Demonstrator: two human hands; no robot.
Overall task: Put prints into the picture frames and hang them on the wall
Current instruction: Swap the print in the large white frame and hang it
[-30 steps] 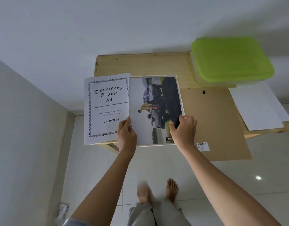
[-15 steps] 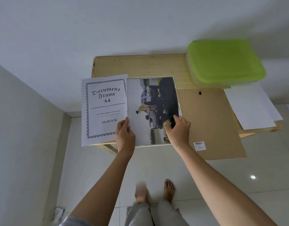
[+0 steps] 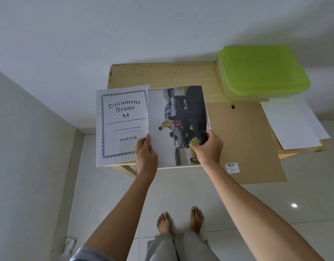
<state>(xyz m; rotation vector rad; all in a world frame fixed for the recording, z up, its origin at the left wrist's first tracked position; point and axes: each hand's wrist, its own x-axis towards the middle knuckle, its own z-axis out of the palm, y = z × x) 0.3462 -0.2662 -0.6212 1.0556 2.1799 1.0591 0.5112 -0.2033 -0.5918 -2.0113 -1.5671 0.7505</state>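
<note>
wood table [image 3: 162, 76]: brown backing board [image 3: 247, 144] on the right, truck print [image 3: 177, 113] at the front edge, right hand [image 3: 209, 147] gripping its right side. left hand [image 3: 146, 157] pinches insert sheet [image 3: 122, 125]. set insert aside, square print before backing. sheet reads "document frame a4, 21x29.7cm".

Soft, even, rather dim daylight; shadows are faint, with a grey shade on the wall [image 3: 322, 34] at 1 o'clock. A small glare spot marks the floor [image 3: 304, 194] at 4 o'clock. The green lid [image 3: 262, 68] at 2 o'clock looks blurred; the insert sheet [image 3: 122, 119] lettering is crisp. Straight lines bow near the edges.
</note>
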